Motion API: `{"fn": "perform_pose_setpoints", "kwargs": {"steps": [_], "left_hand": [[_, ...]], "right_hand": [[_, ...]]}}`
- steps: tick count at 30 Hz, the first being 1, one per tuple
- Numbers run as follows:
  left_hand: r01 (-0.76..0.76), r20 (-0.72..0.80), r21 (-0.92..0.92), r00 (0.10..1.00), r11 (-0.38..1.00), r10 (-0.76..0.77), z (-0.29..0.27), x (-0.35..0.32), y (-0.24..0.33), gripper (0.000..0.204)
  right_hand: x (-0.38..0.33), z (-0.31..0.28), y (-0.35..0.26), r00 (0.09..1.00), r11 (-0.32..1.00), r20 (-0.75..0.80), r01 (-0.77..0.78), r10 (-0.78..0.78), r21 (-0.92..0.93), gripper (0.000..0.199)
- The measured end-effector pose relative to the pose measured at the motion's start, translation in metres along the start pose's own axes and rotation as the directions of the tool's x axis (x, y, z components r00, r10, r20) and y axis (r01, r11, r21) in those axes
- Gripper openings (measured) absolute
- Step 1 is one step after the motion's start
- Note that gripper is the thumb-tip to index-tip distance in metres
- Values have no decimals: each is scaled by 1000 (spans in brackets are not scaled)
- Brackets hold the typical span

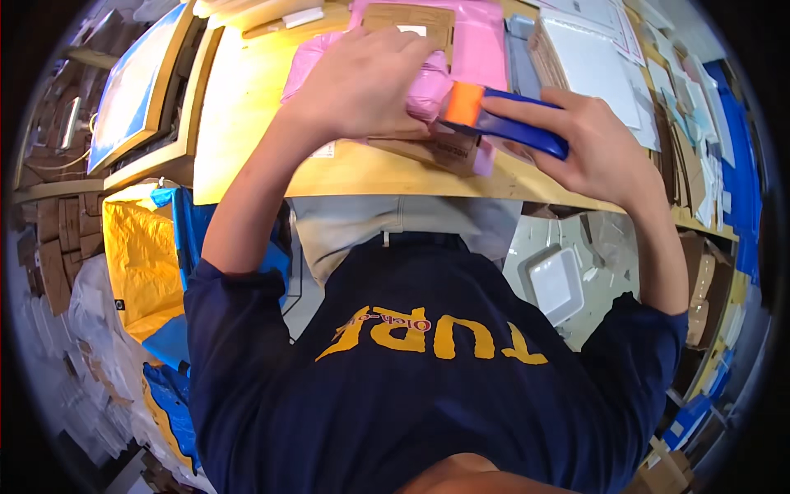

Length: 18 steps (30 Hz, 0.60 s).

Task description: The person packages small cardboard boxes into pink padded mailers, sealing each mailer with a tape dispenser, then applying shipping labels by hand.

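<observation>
My left hand lies over a pink-wrapped package near the table's front edge, its fingers curled down on it. What its fingertips press on is partly hidden. In my right hand is a tape dispenser with a blue handle and an orange front part. The dispenser's front end meets the package's right side. Brown cardboard shows beneath the package, toward me. Farther back on the table lies a pink plastic bag with a brown cardboard piece on it.
A framed blue panel stands at the left of the wooden table. Stacked white sheets lie at the back right. Below the table are a yellow and blue bag at left and a white tray at right.
</observation>
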<state>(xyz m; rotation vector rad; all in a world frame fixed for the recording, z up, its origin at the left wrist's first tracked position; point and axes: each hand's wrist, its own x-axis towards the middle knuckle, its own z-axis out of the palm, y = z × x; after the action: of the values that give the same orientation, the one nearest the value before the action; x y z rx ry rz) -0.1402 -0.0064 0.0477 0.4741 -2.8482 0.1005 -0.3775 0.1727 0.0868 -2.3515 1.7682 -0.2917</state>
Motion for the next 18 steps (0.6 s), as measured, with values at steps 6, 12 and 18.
{"fn": "perform_pose_setpoints", "kwargs": {"steps": [6, 12, 18], "left_hand": [[-9, -138, -825, 973, 565, -186, 30, -29, -62, 95], [-215, -385, -637, 921, 740, -63, 20, -3, -28, 94], [-95, -111, -511, 993, 854, 44, -19, 18, -24, 96]], "right_hand": [[-25, -14, -3, 996, 996, -58, -68, 71, 63, 57], [-17, -1, 3, 993, 987, -39, -109, 114, 116, 58], [-22, -11, -2, 983, 985, -161, -65, 90, 157, 57]]}}
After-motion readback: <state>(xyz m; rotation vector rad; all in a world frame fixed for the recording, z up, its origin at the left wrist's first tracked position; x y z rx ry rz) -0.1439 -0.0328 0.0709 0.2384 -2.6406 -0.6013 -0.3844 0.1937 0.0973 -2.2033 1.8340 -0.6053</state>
